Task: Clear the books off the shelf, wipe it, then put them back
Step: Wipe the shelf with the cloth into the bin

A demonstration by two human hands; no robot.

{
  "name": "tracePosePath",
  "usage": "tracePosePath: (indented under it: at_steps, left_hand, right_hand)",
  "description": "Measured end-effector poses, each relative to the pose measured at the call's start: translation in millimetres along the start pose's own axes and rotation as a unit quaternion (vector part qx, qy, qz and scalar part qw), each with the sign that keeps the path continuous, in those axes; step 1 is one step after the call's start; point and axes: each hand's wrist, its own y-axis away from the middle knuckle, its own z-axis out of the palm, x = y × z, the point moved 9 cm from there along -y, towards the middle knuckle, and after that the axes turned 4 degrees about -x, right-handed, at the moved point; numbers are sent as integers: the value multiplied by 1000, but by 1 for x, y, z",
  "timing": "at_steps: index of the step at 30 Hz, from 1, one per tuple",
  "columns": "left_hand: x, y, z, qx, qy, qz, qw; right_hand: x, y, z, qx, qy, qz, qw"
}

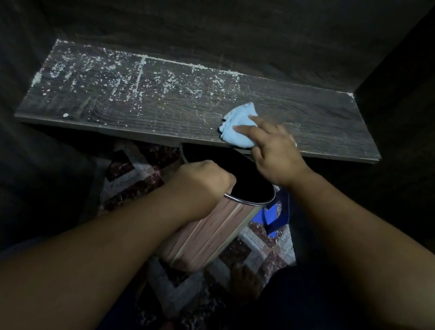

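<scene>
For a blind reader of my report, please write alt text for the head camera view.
A person's right hand presses a blue cloth on a dark wooden shelf near its front edge, while the left hand grips the rim of a bin just below. White dust covers the shelf's left part.

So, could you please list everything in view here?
shelf: one, dark wood grain, across the middle
white specks: many, white, over the shelf's left half
cloth: one, light blue, on the shelf right of centre
bin: one, wood-pattern sides, metal rim, below the shelf's front edge
blue object: one, blue, right of the bin, kind unclear
floor covering: one, maroon and grey pattern, beneath the bin
foot: one, by the bin's base
left hand: one, grips the bin's rim
right hand: one, fingers press the cloth
</scene>
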Motion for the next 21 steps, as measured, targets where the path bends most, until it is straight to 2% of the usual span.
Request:
tracePosePath:
  at_steps: [5, 7, 9, 11, 15, 17, 21]
  left_hand:
    - [15, 3, 2, 5, -64, 9, 998]
    - [17, 3, 2, 2, -81, 6, 997]
    - [16, 2, 4, -7, -86, 1, 996]
    - [17, 0, 9, -24, -83, -5, 996]
    - [19, -4, 15, -32, -85, -5, 996]
    - [21, -6, 13, -20, -85, 0, 996]
    - [25, -6, 9, -7, -76, 7, 997]
  right_hand:
    - [-7, 23, -14, 4, -60, -47, 997]
    - [3, 30, -33, 48, -77, -32, 995]
    - [20, 34, -50, 105, -39, 2, 994]
    - [39, 33, -56, 123, -4, 54, 991]
    - [56, 14, -31, 46, 14, 134, 990]
    - [50, 6, -19, 31, 33, 146, 988]
    - [23, 10, -10, 26, 38, 70, 996]
